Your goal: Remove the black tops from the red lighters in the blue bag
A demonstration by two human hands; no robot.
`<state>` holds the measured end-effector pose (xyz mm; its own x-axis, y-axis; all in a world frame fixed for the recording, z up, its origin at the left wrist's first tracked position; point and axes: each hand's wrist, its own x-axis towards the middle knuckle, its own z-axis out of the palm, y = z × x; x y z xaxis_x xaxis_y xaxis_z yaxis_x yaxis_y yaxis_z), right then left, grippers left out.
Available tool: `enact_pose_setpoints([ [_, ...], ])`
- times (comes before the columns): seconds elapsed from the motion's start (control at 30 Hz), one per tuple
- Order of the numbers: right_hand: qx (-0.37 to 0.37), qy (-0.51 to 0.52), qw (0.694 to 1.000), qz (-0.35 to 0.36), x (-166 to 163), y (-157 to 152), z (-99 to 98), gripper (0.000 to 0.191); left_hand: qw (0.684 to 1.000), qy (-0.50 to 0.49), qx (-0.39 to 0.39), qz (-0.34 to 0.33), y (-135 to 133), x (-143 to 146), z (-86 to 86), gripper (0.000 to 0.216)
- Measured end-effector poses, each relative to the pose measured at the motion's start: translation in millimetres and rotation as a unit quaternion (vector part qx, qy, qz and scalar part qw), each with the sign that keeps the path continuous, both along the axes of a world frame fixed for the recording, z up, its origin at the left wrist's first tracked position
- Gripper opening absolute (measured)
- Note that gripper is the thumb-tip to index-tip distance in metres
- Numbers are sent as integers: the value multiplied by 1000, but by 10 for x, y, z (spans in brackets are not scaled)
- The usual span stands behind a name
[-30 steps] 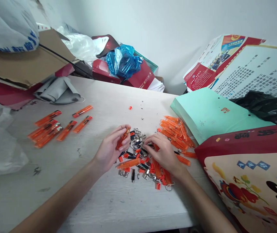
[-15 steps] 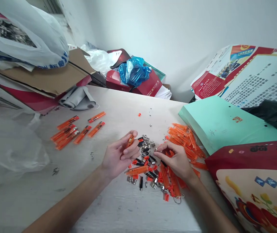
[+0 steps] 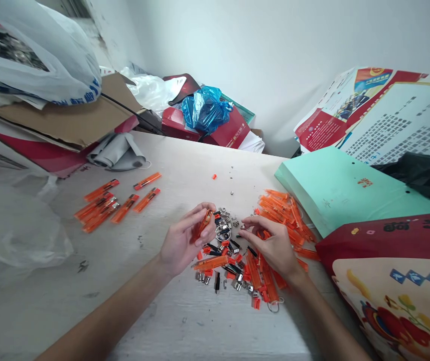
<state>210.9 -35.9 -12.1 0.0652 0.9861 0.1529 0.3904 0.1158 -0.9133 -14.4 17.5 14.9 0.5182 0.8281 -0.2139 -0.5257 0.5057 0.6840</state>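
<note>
Translucent orange casing (image 3: pixel 201 226), tilted in left hand (image 3: pixel 180 239); tiny part (image 3: pixel 242 227) pinched in right hand (image 3: pixel 274 245).

The case (image 3: pixel 201 226) in your left hand (image 3: pixel 180 241) is orange; your tabletop (image 3: pixel 177 321) is greyish white with dark marks (image 3: pixel 83 266), the folder (image 3: pixel 320 188) mint green with red lettering (image 3: pixel 365 182), the plastic bag (image 3: pixel 205 111) blue.

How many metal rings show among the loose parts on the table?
2 clearly visible: one ring between the left hand and right hand, in the far part of the pile; another ring at the pile's near edge. More may be hidden under parts or the right hand.
</note>
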Motion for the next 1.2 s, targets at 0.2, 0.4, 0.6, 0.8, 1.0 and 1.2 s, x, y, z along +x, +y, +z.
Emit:
enact_pose_setpoints([
  [0.2, -77, 139, 987, 14, 47, 28, 59, 24, 998, 63, 22, 2, -15, 22, -34, 14],
  [0.4, -92, 220, 971, 9, 89, 60, 84, 25, 989, 128, 69, 30, -28, 57, -50, 17],
  [0.6, -91, 252, 963, -19, 96, 73, 44, 31, 934, 267, 228, 58, -121, 109, -82, 31],
  [0.8, -102, 284, 953, -23, 93, 73, 42, 31, 906, 308, 290, 27, -174, 110, -152, 43],
  [1.0, -110, 291, 950, -17, 111, 80, 47, 32, 920, 283, 270, 25, -178, 132, -133, 38],
  [1.2, -108, 274, 956, -10, 158, 88, 60, 25, 938, 258, 230, 15, -44, 64, -123, 24],
])
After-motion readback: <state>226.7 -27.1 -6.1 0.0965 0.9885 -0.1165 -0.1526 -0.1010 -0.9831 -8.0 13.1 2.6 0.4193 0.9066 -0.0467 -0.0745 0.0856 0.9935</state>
